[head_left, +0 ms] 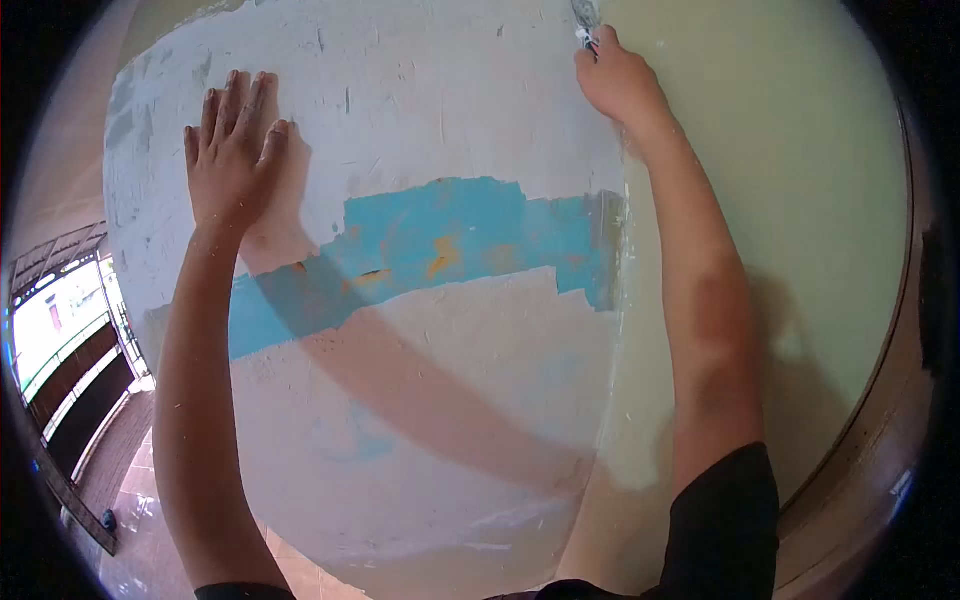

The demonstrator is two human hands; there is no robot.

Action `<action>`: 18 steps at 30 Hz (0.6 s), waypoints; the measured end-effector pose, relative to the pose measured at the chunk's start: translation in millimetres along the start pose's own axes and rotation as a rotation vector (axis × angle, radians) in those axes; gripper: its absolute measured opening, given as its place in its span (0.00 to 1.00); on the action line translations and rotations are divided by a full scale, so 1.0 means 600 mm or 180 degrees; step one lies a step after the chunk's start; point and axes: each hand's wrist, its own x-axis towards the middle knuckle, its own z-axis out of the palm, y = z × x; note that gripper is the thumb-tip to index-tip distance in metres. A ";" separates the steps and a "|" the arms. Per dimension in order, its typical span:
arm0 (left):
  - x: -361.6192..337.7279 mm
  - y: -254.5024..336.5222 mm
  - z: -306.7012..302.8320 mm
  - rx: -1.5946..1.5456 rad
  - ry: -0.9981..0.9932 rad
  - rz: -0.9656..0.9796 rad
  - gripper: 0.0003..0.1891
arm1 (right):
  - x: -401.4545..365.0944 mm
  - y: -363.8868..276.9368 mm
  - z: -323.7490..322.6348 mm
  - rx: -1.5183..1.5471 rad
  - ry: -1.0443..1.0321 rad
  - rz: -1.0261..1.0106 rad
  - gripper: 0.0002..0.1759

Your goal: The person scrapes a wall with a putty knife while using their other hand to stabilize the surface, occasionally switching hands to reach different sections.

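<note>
Fingers spread, my left hand (228,160) lies against the white-coated part of the wall (420,110) at the upper left, and nothing is in it. My right hand (622,80) is raised to the top of the view, closed around the handle of a putty knife (584,14). Its grey metal blade points up near the border between the white coat and the pale green wall (790,150); the top of the view cuts it off. Below and between the hands runs an uneven bare turquoise patch (440,235) with rusty orange spots.
A brown wooden edge (895,330) borders the green wall on the right. To the lower left, an opening with dark railing slats (85,390) lets in bright light over a tiled floor (135,500). My arms cast shadows on the wall.
</note>
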 end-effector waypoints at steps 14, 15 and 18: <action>-0.020 -0.002 -0.024 -0.0088 -0.0241 0.0026 0.33 | 0.013 0.024 -0.016 0.0219 -0.0147 -0.0046 0.32; -0.021 -0.002 -0.026 -0.0029 -0.0276 0.0019 0.33 | 0.016 0.026 -0.013 0.0231 -0.0145 -0.0056 0.32; -0.015 -0.010 -0.025 -0.0064 -0.0262 0.0085 0.33 | 0.043 0.023 -0.008 0.0206 -0.0094 -0.0072 0.31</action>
